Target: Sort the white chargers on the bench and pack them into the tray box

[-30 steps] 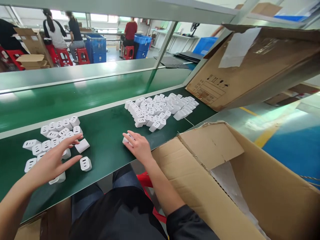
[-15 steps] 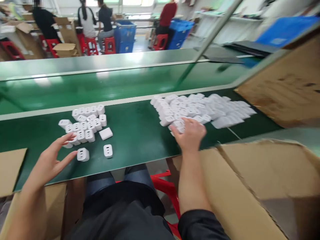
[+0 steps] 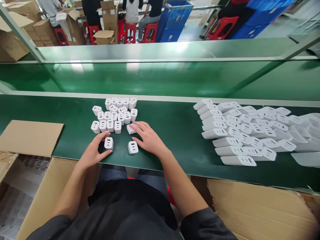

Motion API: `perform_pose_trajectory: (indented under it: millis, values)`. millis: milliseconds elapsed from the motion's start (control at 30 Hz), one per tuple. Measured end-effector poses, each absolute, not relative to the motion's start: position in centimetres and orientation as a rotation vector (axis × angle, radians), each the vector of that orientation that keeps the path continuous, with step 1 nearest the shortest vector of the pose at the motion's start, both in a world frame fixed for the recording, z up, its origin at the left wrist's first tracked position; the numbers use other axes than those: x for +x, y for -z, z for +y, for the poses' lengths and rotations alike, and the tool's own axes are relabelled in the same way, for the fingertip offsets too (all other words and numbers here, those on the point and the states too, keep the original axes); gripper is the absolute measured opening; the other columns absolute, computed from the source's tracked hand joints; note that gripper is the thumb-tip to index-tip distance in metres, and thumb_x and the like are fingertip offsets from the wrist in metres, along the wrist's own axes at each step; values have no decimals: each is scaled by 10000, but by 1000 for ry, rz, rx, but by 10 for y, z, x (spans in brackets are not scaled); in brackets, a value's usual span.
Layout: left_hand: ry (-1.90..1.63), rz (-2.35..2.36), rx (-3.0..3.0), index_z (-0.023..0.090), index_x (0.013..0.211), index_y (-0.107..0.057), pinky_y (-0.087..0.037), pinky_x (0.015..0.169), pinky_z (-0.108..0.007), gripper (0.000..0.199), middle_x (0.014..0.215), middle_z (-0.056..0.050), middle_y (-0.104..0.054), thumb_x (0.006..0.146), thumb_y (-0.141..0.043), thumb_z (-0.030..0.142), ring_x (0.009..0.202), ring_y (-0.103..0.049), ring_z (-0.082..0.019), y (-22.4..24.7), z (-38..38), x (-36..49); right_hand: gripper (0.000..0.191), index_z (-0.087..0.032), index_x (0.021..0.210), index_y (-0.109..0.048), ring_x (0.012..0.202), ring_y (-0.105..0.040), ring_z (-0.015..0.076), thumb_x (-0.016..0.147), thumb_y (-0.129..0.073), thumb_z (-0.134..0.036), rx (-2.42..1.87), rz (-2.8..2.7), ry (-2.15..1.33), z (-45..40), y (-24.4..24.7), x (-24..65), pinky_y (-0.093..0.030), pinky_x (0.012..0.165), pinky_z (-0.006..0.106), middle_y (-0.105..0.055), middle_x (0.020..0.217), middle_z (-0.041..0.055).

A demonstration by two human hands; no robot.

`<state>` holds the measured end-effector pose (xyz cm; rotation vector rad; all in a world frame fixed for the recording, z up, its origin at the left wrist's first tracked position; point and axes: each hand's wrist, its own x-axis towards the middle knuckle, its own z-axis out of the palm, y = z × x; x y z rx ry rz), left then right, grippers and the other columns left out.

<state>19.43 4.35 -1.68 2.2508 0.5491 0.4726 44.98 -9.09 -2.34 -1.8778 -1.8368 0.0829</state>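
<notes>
Remotely, I am seeing the left hand [image 3: 93,152] curved around an upright white block [image 3: 108,143], whether pinching I cannot tell; the right hand [image 3: 150,141], fingers spread, is touching a lying block [image 3: 130,129] to its left.

Pretty bright shot tbh, light's fairly even over the dark green worktop [image 3: 170,133]. Whitish glare patches sit on the grey ledge [image 3: 112,51] and the glossy green belt [image 3: 162,80], which also mirrors the slanted post [image 3: 303,45] as a dark streak. White plugs [image 3: 110,126] mid-frame look crisp, but the ones far right go stretched and mushy. Wide-angle lean hits the upper-right blue bin [image 3: 265,15] too, and the black shirt [image 3: 130,206] swallows detail.
</notes>
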Motion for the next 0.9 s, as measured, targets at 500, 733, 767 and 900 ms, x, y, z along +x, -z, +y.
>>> perform_pose_trajectory:
  millis: [500,733,767,900]
  values:
    - [-536,227,2439,285,1413,-415,-540,991,-406,687,1326,-82,-606,833,-764,403,1203,-600,-251,15,3,259,339,-270,1158,-534,1080,-617,233,857,-686,-305,-1667,-1220,-438,-138,39,452,-560,915,422,-626,1181,59]
    - [-565,303,2234,280,1364,-446,-544,981,-405,655,1297,-78,-619,810,-788,352,1172,-621,-242,26,-4,265,623,-284,1408,-416,1084,-641,210,856,-702,-325,-1623,-1168,-424,-148,51,444,-528,980,418,-651,1212,67]
    - [-567,285,2200,281,1391,-421,-533,1006,-420,705,1348,-93,-586,800,-797,360,1207,-601,-252,26,-3,263,641,-282,1425,-405,1068,-644,212,857,-698,-334,-1633,-1152,-402,-149,52,444,-536,950,411,-658,1217,71]
    - [-541,242,2087,291,1469,-329,-470,1100,-473,855,1483,-130,-461,775,-822,357,1319,-520,-279,24,4,252,432,-246,1273,-554,999,-658,218,880,-657,-393,-1640,-994,-343,-153,54,448,-553,835,373,-680,1186,85]
